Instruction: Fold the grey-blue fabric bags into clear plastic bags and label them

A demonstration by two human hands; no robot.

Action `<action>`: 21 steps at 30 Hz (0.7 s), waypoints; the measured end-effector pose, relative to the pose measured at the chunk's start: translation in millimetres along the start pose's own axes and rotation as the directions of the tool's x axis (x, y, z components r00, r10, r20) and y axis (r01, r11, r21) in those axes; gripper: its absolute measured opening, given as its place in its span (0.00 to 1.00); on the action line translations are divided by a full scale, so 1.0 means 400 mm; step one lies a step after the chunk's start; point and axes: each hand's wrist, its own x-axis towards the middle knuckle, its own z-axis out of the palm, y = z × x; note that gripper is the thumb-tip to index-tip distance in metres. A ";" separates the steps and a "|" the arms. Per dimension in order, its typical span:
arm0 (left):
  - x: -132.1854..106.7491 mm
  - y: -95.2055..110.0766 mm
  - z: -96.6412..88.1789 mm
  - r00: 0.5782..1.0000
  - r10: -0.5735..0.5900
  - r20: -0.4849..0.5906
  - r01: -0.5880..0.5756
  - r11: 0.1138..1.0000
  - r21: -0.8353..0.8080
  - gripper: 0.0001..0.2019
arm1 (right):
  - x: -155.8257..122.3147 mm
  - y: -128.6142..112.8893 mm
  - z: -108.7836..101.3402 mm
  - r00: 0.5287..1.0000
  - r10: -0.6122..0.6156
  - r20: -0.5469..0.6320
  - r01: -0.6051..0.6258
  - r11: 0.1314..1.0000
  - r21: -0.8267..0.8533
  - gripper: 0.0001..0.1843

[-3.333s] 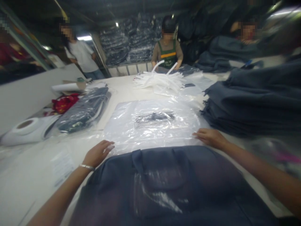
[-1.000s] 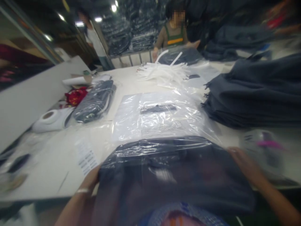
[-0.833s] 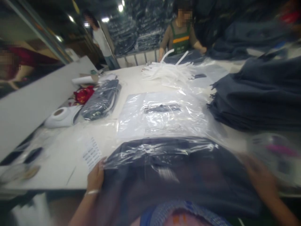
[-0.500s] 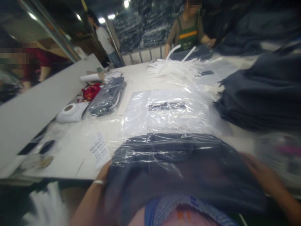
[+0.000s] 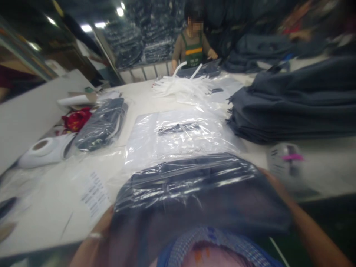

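A dark blue-grey folded cloth in a clear plastic bag (image 5: 194, 196) is in front of my body, held up at the table's near edge. My left hand (image 5: 107, 222), with a pale band at the wrist, grips its left side. My right hand (image 5: 274, 181) holds the right side. Fingers of both hands are mostly hidden by the bundle, and motion blurs them. Just beyond it lie flat clear plastic bags (image 5: 141, 137) on the white table. Left of the bundle is a sheet of printed labels (image 5: 96, 194).
Fringed dark cloths (image 5: 292, 107) are stacked at right, near a clear container with a pink item (image 5: 292, 157). White strips (image 5: 183, 85) lie farther back. At left are another bagged bundle (image 5: 101, 124), red fabric (image 5: 76, 118) and a white roll (image 5: 43, 148). A co-worker (image 5: 193, 44) stands across the table.
My view has swung to the right, so the table's things appear farther left. Both hands still hold the bagged cloth, which sits slightly more tilted in view.
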 end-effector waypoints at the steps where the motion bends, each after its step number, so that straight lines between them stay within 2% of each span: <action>1: 0.003 -0.008 0.001 1.000 0.003 -0.004 -0.003 1.000 -0.013 0.22 | -0.008 -0.014 0.002 1.000 0.007 -0.023 -0.007 1.000 0.017 0.22; 3: 0.007 -0.021 0.006 0.999 -0.023 -0.022 0.022 0.999 -0.035 0.22 | -0.021 -0.035 0.005 0.999 -0.010 -0.043 0.013 0.998 0.063 0.24; 5: 0.000 -0.023 0.014 0.986 -0.125 -0.114 0.126 0.992 -0.001 0.24 | -0.029 -0.040 0.006 0.994 -0.078 -0.079 0.084 0.994 0.075 0.25; 7: -0.021 -0.013 0.022 0.951 -0.210 -0.228 0.227 0.973 0.050 0.27 | -0.033 -0.034 0.002 0.969 -0.175 -0.176 0.173 0.985 -0.023 0.24; 9: -0.055 0.000 0.027 0.930 -0.181 -0.319 0.217 0.973 0.082 0.29 | -0.040 -0.021 -0.007 0.915 -0.302 -0.267 0.254 0.946 -0.200 0.21; 11: -0.091 0.008 0.028 0.929 -0.111 -0.352 0.152 0.984 0.091 0.28 | -0.052 -0.002 -0.015 0.864 -0.417 -0.282 0.323 0.889 -0.325 0.18; 13: -0.119 0.006 0.026 0.941 -0.086 -0.326 0.123 0.988 0.093 0.28 | -0.069 0.021 -0.018 0.856 -0.462 -0.233 0.377 0.865 -0.330 0.18; 15: -0.135 0.000 0.019 0.959 -0.083 -0.271 0.121 0.984 0.127 0.28 | -0.082 0.046 -0.014 0.897 -0.405 -0.177 0.349 0.895 -0.279 0.20; 18: -0.142 0.006 -0.008 0.988 -0.034 -0.148 0.077 0.952 0.295 0.28 | -0.084 0.075 -0.005 0.952 -0.272 -0.143 0.235 0.944 -0.231 0.23; 21: -0.157 0.055 -0.048 1.000 -0.009 -0.030 0.022 0.874 0.486 0.28 | -0.066 0.084 -0.008 0.944 -0.312 -0.106 0.282 0.932 -0.229 0.24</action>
